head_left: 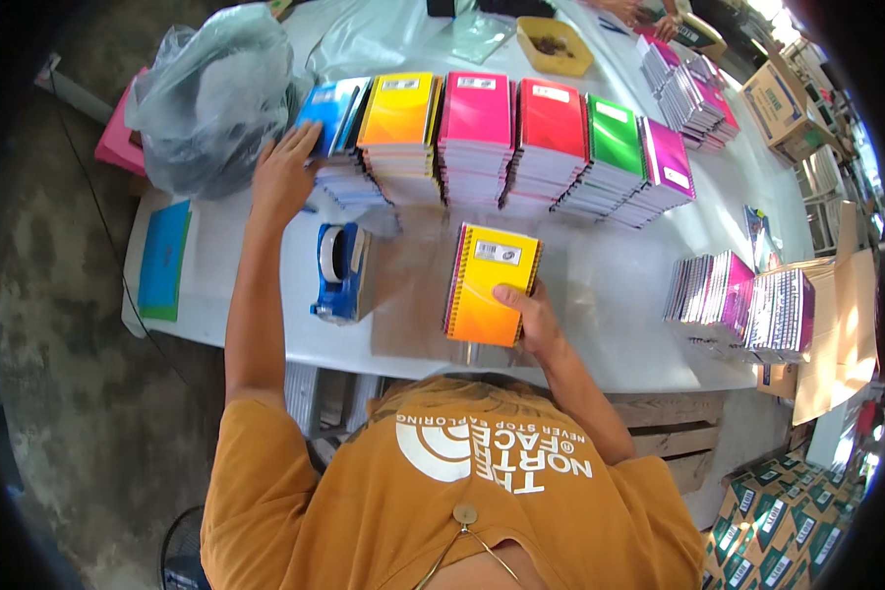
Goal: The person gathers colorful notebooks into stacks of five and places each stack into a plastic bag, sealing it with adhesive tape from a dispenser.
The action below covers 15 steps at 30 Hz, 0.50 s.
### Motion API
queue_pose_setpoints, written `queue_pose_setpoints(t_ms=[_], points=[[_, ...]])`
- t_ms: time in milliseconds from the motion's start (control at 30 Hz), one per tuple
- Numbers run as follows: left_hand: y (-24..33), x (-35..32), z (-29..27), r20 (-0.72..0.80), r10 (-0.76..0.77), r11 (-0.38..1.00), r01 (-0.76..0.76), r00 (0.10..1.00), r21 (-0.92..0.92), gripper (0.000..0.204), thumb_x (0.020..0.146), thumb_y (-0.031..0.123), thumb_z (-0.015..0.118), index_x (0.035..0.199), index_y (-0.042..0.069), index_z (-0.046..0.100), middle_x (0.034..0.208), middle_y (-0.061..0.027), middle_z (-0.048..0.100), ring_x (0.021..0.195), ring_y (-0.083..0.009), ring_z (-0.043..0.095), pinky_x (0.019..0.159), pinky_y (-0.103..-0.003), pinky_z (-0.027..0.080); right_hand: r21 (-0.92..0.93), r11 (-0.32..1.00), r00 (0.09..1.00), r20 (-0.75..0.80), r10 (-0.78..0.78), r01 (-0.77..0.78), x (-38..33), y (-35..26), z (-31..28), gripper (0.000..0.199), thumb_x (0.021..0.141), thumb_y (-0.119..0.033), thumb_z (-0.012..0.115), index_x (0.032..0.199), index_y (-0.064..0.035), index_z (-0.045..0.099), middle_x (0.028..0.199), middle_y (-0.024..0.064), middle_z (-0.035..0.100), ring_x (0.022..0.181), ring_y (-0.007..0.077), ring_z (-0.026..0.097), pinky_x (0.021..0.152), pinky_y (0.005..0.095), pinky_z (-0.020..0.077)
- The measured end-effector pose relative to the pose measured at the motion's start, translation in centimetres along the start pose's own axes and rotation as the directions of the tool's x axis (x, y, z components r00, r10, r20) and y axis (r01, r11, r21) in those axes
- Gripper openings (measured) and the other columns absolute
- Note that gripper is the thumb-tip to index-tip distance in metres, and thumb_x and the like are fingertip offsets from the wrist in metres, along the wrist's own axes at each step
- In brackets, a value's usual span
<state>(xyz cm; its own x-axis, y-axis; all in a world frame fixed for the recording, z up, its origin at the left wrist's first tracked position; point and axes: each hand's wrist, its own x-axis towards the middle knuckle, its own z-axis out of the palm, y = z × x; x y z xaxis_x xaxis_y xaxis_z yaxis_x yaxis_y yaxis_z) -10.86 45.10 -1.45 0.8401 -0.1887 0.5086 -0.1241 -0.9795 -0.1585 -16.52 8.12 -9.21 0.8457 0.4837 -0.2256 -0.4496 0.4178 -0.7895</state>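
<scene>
My right hand [537, 320] grips a small bundle of spiral notebooks [492, 290] over the near middle of the table, thumb on the yellow-orange top cover. Pink and dark edges show beneath that cover along the wire binding. At the far left, my left hand [287, 175] reaches to the stack of blue notebooks [332, 108], its fingers stretched out against the near left side of the top one. Rightward from there runs a row of stacks: yellow notebooks [399, 103], pink notebooks [476, 108], red notebooks [553, 110], green notebooks [615, 133] and purple notebooks [669, 157].
A blue tape dispenser [339, 280] stands near my left forearm. Left lie a large clear plastic bag [216, 98] and blue-green folders [164, 258]. More notebook piles [723, 295] stand right, beside cardboard [836, 324]. A yellow tub [555, 47] and another person's hands [667, 26] are at the back.
</scene>
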Motion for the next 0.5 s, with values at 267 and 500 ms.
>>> queue_pose_setpoints(t_ms=[267, 500], points=[[9.3, 0.1, -6.6, -0.113, -0.267, 0.044, -0.105, 0.957, -0.993, 0.019, 0.085, 0.019, 0.064, 0.091, 0.001, 0.066, 0.105, -0.016, 0.065, 0.099, -0.0253, 0.061, 0.092, -0.039, 0.043, 0.273, 0.936, 0.97, 0.154, 0.186, -0.223, 0.5, -1.1, -1.3, 0.067, 0.086, -0.048, 0.058, 0.126, 0.003, 0.045, 0.116, 0.0139, 0.059, 0.104, 0.0229, 0.059, 0.091, 0.0364, 0.0478], [16.0, -3.4, -1.5, 0.171, -0.082, 0.461, 0.19, 0.982, -0.867, 0.054, 0.079, 0.0, 0.06, 0.131, 0.007, 0.045, 0.145, -0.0136, 0.032, 0.135, -0.0294, 0.028, 0.11, -0.043, 0.021, -0.117, 0.929, 0.898, 0.239, 0.368, -0.35, 0.1, -1.2, -2.9, 0.07, 0.081, -0.037, 0.066, 0.13, 0.0037, 0.038, 0.113, 0.0143, 0.059, 0.092, 0.0196, 0.064, 0.077, 0.0318, 0.0544]])
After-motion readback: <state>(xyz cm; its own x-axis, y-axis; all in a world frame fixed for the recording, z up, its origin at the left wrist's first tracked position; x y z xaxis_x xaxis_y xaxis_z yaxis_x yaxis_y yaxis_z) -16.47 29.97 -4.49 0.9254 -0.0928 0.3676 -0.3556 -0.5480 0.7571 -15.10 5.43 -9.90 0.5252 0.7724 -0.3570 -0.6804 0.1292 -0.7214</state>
